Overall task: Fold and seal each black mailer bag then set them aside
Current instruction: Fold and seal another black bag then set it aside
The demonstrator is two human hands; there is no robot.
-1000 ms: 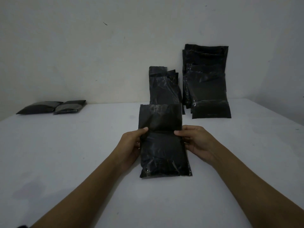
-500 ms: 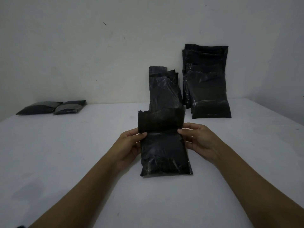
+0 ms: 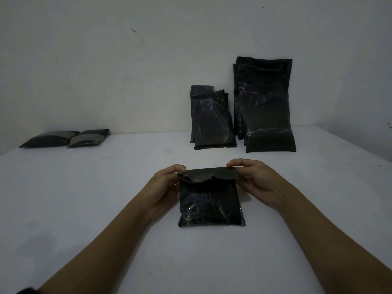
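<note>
A filled black mailer bag (image 3: 210, 204) lies on the white table in front of me. Its top flap (image 3: 209, 175) is bent over toward me, the ragged edge hanging just above the bag's body. My left hand (image 3: 164, 187) pinches the flap's left corner between thumb and fingers. My right hand (image 3: 252, 179) pinches the right corner the same way. Both hands sit at the bag's upper sides.
Two groups of black mailer bags lean on the wall: a smaller one (image 3: 212, 119) and a taller one (image 3: 265, 107) to its right. Two folded bags (image 3: 63, 139) lie flat at the far left of the white table (image 3: 106, 198).
The bag's upright top half has been folded down toward me over the lower half. Both hands moved up from the bag's sides to the fold's corners.
</note>
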